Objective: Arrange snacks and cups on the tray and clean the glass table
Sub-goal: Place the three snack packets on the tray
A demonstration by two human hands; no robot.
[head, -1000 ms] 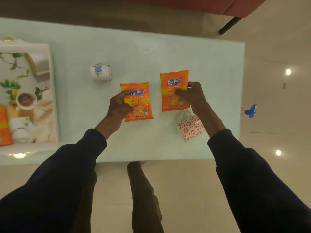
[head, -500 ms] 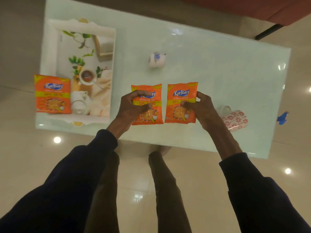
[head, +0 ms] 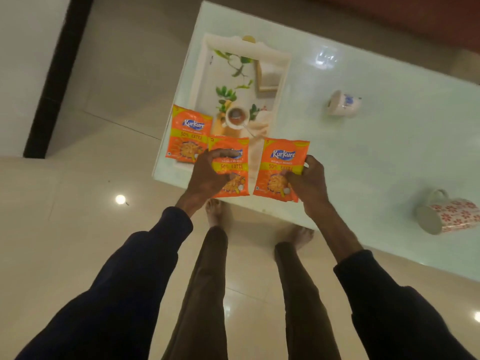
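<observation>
A: Both packets have moved leftward since half a second ago. They were then held over bare tabletop, well apart from the tray; they now sit at the tray's near end.

B: How is each hand occupied?

A: Left hand (head: 207, 175) grips the left packet (head: 235, 175), fingers curled over its front and covering its left half. Right hand (head: 309, 183) holds the right packet (head: 279, 162) by its right edge, fingers curled round onto the printed face. The two packets are upright and side by side between the hands, with a narrow gap between them. Whether they rest on anything cannot be told.

B: What lies around the hands?

A: Just beyond the left hand, a third packet (head: 188, 136) lies across the left rim of the tray (head: 226, 41). The left packet's upper corner overlaps it in this view; contact cannot be confirmed. Further beyond the left hand, the tray stretches away along the left end of the tabletop (head: 376, 157). Its printed floor shows leaves and a teacup.

B: And the cups?

A: Beyond the right hand and to its right, a blue-flowered cup (head: 342, 103) lies on its side, well apart from the tray. Further right of the right hand, a red-flowered mug (head: 446, 215) also lies on its side, near the tabletop's front edge. Neither cup is on the tray. Below the hands, bare feet (head: 214, 211) stand on a glossy floor (head: 78, 229).
</observation>
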